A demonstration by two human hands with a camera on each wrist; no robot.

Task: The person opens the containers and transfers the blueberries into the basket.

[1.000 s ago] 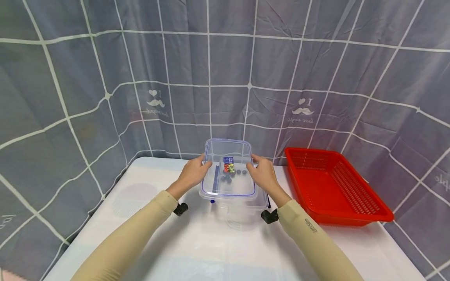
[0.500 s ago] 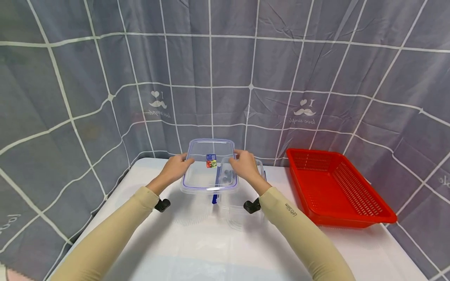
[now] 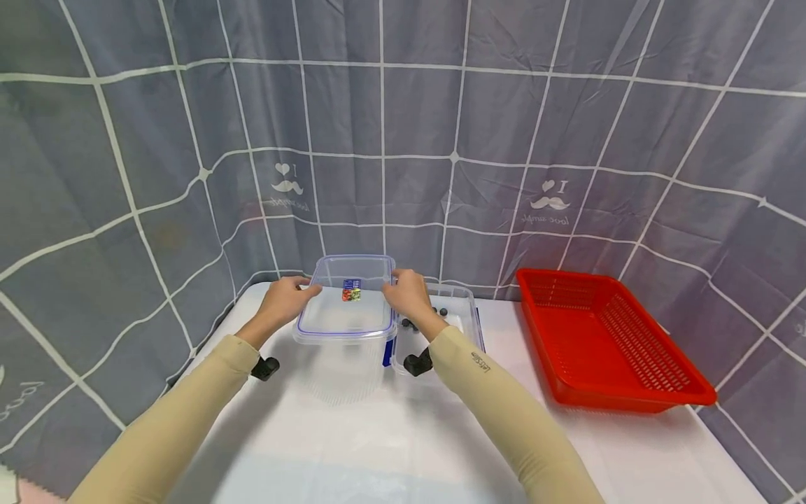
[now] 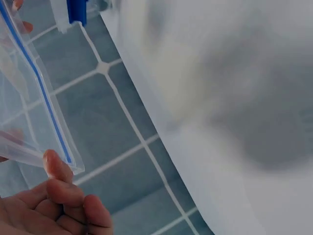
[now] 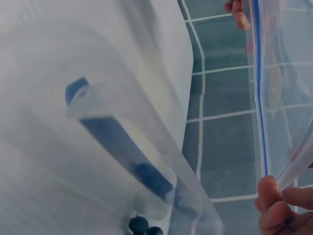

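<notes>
Both hands hold a clear plastic container lid (image 3: 346, 318) with a blue sealing line and a small colourful label, raised over the table. My left hand (image 3: 283, 306) pinches its left edge, thumb on top. On the opposite edge, my right hand (image 3: 409, 297) grips the same way; curled fingers (image 5: 271, 191) show at that rim in the right wrist view. A clear box (image 3: 469, 301) without a lid stands to the right, partly behind the right hand and wrist. Inside it lie several small dark balls (image 3: 443, 312). A blue latch (image 5: 127, 152) hangs on its side.
A red perforated plastic basket (image 3: 604, 378) stands at the right of the white-covered table (image 3: 378, 434). Behind and beside the table hangs a grey curtain (image 3: 415, 189) with white grid lines.
Both hands have carried the lid leftward, from over the box to beside it. The box and its dark balls are now more exposed; the red basket has stayed put.
</notes>
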